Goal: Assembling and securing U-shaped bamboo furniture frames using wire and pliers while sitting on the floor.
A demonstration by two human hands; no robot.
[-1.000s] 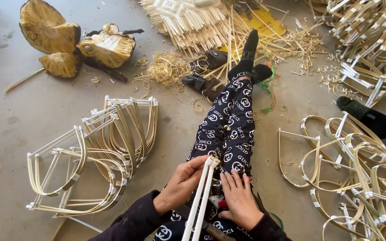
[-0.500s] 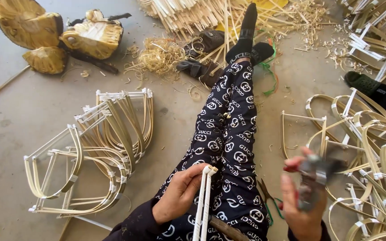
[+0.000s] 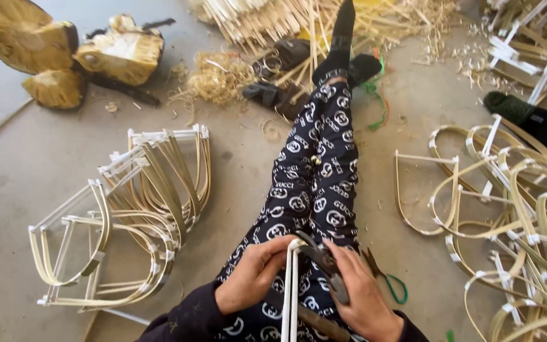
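Joining step: left hand (image 3: 251,275) clenched on white bamboo strips (image 3: 289,288), right hand (image 3: 361,292) gripping pliers (image 3: 325,263) at their top—next likely squeeze, strips kept aligned.

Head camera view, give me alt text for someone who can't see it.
A seated person's left hand holds pale bamboo strips upright while the right hand presses dark metal pliers to their top. Stacked bent bamboo frames lie on the concrete floor.

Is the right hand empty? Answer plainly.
No, the right hand grips metal pliers against the white sticks held by the left hand.
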